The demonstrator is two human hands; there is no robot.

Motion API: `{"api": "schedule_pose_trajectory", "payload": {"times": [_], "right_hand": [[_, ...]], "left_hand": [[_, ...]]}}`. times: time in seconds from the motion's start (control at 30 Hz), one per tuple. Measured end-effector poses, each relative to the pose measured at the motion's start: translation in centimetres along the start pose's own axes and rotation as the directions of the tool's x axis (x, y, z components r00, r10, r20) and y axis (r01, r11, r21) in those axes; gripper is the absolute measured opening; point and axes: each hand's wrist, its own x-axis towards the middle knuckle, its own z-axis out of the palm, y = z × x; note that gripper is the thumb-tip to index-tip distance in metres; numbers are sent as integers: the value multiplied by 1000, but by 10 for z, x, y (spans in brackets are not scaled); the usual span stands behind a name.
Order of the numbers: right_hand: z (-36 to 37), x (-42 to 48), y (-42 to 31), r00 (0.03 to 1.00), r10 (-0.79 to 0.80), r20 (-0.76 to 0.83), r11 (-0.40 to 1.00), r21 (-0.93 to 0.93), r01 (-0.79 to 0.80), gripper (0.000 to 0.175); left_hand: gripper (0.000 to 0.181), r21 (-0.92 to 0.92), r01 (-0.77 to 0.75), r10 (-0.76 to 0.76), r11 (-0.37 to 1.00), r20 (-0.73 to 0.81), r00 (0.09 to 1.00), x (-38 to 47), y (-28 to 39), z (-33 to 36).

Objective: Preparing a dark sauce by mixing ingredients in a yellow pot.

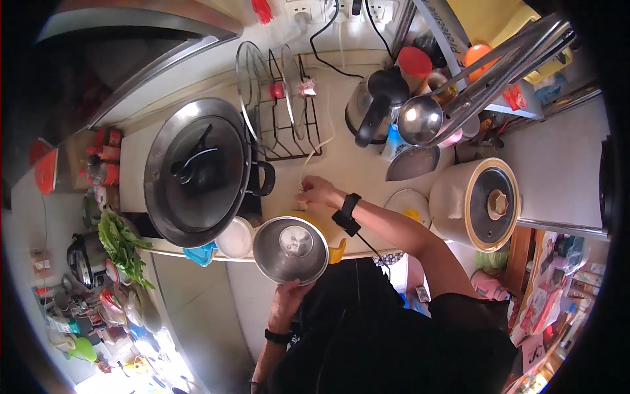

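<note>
A yellow pot with a stainless steel inside (266, 256) sits at the counter's front edge, tilted so that its inside faces up at me. Its yellow handle (337, 251) points right. My left hand (290, 294) grips the near rim from below. Just beyond the pot, my right hand (321, 191) pinches the end of a thin white cord (322, 144). The fingers hide most of that end, so I cannot tell its shape. The cord runs back across the counter towards the wall sockets (305, 11).
Left of the pot stands a lidded wok (197, 167), its handle close by. A wire rack (288, 143) holds glass lids behind. An electric kettle (379, 106), a hanging ladle (420, 119) and a cream slow cooker (453, 207) are at the right. A white-lidded tub (235, 238) adjoins the pot.
</note>
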Motion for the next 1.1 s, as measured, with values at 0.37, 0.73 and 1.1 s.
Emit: {"api": "schedule_pose_trajectory", "payload": {"times": [0.37, 0.73, 1.1], "right_hand": [[-3, -1, 6, 996, -49, -71, 996, -76, 44, 41], [-31, 8, 3, 998, -69, -9, 998, 4, 69, 36], [-14, 0, -12, 991, -1, 134, 986, 166, -21, 38]], "left_hand": [[46, 5, -46, 46, 999, 25, 999, 1, 3, 16], [52, 58, 2, -3, 998, 26, 1000, 4, 4, 17], [55, 28, -3, 2, 1000, 29, 1000, 7, 2, 16]]}}
